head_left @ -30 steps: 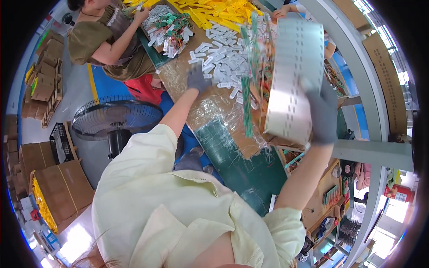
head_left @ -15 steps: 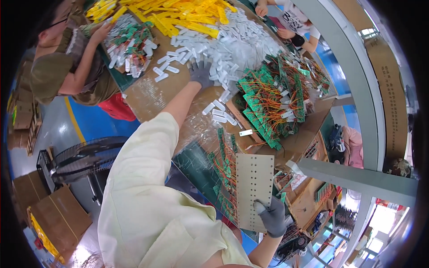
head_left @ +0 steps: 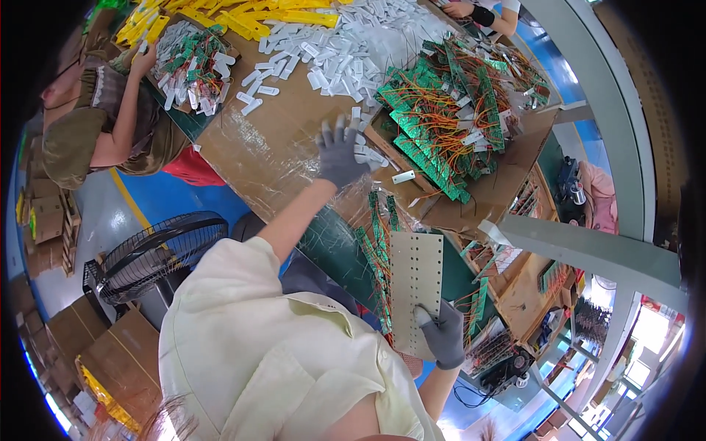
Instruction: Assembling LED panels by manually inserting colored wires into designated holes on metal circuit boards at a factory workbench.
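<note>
Perforated panel [head_left: 415, 283]: one, beige, upright below the pile of green circuit boards [head_left: 448, 110].
Right hand [head_left: 443, 336]: gloved, closed on the panel's lower edge.
Left hand [head_left: 340, 153]: gloved, fingers spread, flat on the cardboard [head_left: 272, 147], holding nothing.
Change: the panel sits where it did; the left hand has drawn nearer the boards.

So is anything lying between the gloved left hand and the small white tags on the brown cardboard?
Nothing visible does. The grey-gloved left hand is spread right at the near edge of the small white plastic tags on the brown cardboard sheet. The right hand holds a beige perforated board well apart.
</note>
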